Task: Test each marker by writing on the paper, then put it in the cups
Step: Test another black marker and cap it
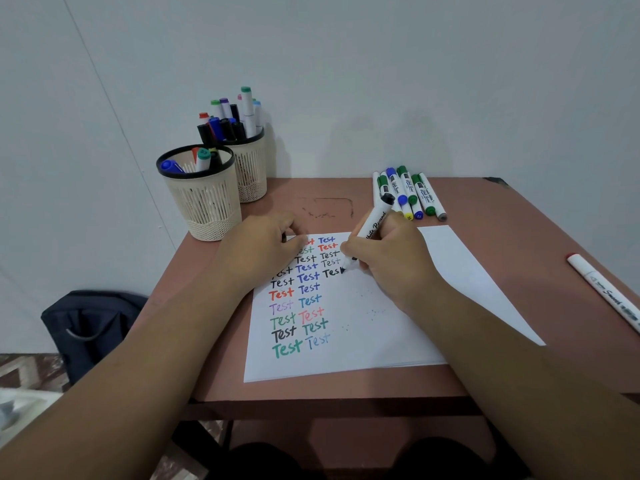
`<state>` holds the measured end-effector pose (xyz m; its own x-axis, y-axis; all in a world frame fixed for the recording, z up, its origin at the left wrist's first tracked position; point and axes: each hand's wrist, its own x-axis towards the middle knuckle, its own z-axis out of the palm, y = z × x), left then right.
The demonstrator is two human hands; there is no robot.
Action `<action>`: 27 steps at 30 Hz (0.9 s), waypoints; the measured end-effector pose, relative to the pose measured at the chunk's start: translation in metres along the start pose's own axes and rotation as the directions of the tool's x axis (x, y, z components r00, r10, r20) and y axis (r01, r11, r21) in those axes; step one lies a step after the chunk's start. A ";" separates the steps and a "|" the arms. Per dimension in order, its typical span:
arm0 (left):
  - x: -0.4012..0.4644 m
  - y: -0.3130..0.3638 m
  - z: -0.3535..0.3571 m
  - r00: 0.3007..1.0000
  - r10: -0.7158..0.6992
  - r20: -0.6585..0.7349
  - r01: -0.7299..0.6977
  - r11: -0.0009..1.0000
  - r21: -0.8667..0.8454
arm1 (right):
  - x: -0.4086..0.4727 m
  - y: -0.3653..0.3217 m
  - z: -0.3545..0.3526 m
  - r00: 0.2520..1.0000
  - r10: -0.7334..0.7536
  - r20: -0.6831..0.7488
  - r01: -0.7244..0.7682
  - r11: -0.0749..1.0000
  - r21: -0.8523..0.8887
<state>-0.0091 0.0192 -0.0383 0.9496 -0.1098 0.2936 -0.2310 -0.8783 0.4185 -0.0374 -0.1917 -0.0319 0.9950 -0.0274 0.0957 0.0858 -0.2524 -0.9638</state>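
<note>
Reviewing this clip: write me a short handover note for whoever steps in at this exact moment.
Right hand grips a black whiteboard marker, tip on the paper, finishing a black "Test".
Left hand rests curled on the paper's top left corner, apparently holding a small dark thing.
Done: many colored "Test" words; both cups hold markers.
Left: cup this marker, then test the markers behind the paper and the marker on the table's right.
</note>
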 end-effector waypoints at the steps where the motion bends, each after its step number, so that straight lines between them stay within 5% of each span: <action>1: 0.000 0.001 0.000 1.000 -0.001 0.000 0.001 1.000 -0.007 | -0.001 0.000 0.000 1.000 -0.007 -0.005 0.007 1.000 0.004; 8: -0.005 0.005 -0.005 0.996 0.065 -0.055 -0.065 0.998 0.007 | 0.000 0.001 0.000 1.000 0.007 -0.001 -0.007 1.000 -0.010; 13: -0.005 0.008 -0.004 0.994 0.107 -0.011 -0.106 0.962 -0.252 | 0.000 -0.002 -0.002 1.000 -0.024 -0.017 0.026 0.990 0.138; 20: -0.002 0.003 -0.001 0.973 0.216 -0.082 -0.225 0.967 -0.120 | -0.005 -0.008 -0.003 0.997 -0.070 0.012 0.058 0.899 0.434; 27: -0.004 0.001 -0.002 0.939 0.311 -0.149 -0.336 0.921 -0.198 | -0.009 -0.011 -0.003 0.992 -0.127 -0.005 0.115 0.876 0.468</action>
<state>-0.0139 0.0194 -0.0370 0.7882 -0.3067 0.5336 -0.5738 -0.6797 0.4569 -0.0471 -0.1912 -0.0215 0.9758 0.0000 0.2187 0.2129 0.2289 -0.9499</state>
